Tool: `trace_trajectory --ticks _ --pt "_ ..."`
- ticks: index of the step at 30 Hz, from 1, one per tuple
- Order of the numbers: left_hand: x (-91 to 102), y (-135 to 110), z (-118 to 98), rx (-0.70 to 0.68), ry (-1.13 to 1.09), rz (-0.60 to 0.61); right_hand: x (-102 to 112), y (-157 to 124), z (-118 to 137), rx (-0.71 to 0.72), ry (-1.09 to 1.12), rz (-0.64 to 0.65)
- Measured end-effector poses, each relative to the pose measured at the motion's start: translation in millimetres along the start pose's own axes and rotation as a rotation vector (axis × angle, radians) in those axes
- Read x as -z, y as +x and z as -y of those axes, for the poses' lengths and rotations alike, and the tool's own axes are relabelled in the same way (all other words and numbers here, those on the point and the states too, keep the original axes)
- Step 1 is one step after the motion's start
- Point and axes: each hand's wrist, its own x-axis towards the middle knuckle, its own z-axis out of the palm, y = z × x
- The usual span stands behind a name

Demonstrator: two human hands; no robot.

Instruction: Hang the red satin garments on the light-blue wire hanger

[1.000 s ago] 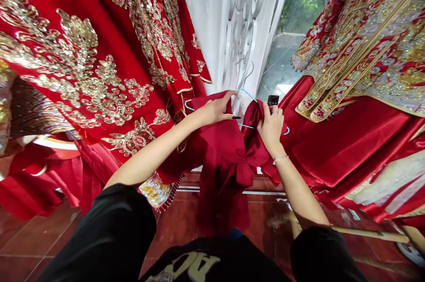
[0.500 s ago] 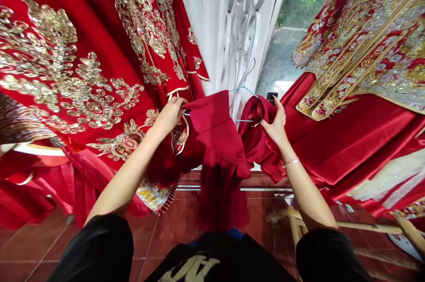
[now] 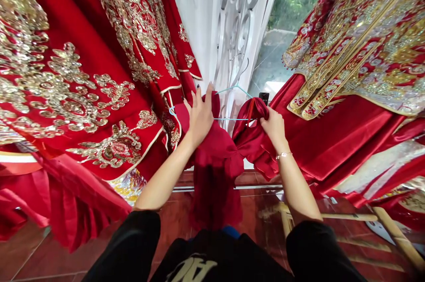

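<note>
A dark red garment [image 3: 219, 149] hangs over a thin light-blue wire hanger [image 3: 232, 119] in front of me, its lower part falling toward the floor. My left hand [image 3: 201, 118] lies over the left side of the cloth, back of the hand up, with the fingers stretched out and apart. A light-blue loop at the hanger's left end pokes out beyond the fabric. On the other side, my right hand [image 3: 274, 128] has its fingers closed on the bunched right part of the garment near the hanger's right end. The hanger's hook points up and is free of any rail.
Red gowns with gold sequin embroidery [image 3: 116, 144] hang on the left. A heavily beaded red and gold jacket [image 3: 358, 52] hangs on the right. White scrolled metalwork [image 3: 235, 29] stands behind the hanger, beside a window. A wooden frame [image 3: 348, 217] sits low on the right.
My left hand has let go of the garment's left edge and moved right, onto the cloth, with fingers spreading. The left hanger end now shows. My right hand keeps its grip.
</note>
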Motion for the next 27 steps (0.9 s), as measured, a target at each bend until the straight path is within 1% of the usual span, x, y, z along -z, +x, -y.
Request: trace_trajectory --ticks 2,4,6,7,8,10,11,13,14,17,19,21,23,25,27 --pt "10.6 -1 11 -0.046 -0.032 0.056 5 1 -10 -0.002 -0.013 -0.004" --pt "18.5 -8 10 -0.058 -0.047 0.047 7 2 -13 0.025 0.011 -0.022" --pt "21.4 -20 -3 -0.098 -0.046 -0.010 7 3 -13 0.027 0.054 -0.060" --pt "20.4 -27 -13 -0.144 -0.057 -0.023 8 4 -12 0.009 0.070 -0.081" --pt "17.4 -34 -23 -0.206 -0.077 -0.007 9 4 -11 -0.014 0.079 -0.101" --pt "5.5 -43 -43 -0.319 -0.145 0.100 13 4 -8 -0.034 0.075 -0.121" --pt "-3.0 -43 -51 -0.344 -0.184 0.171 16 4 -7 -0.021 0.067 -0.114" --pt "-23.3 -33 -62 -0.324 -0.252 0.265 20 5 -3 0.021 0.054 -0.063" --pt "-34.1 -24 -65 -0.288 -0.283 0.280 21 6 0 0.035 0.049 -0.024" --pt "-62.7 3 -69 -0.190 -0.380 0.284 23 11 6 0.045 0.041 0.076" --pt "-75.5 13 -71 -0.167 -0.433 0.295 23 18 9 0.057 0.059 0.076" --pt "-83.8 13 -71 -0.164 -0.474 0.277 24 25 11 0.075 0.107 0.034" --pt "-90.9 9 -70 -0.163 -0.533 0.234 24 30 12 0.087 0.154 -0.002" --pt "-98.9 6 -66 -0.149 -0.635 0.208 22 31 13 0.096 0.185 -0.002" --pt "-107.8 7 -62 -0.096 -0.760 0.226 17 29 13 0.081 0.210 0.016"
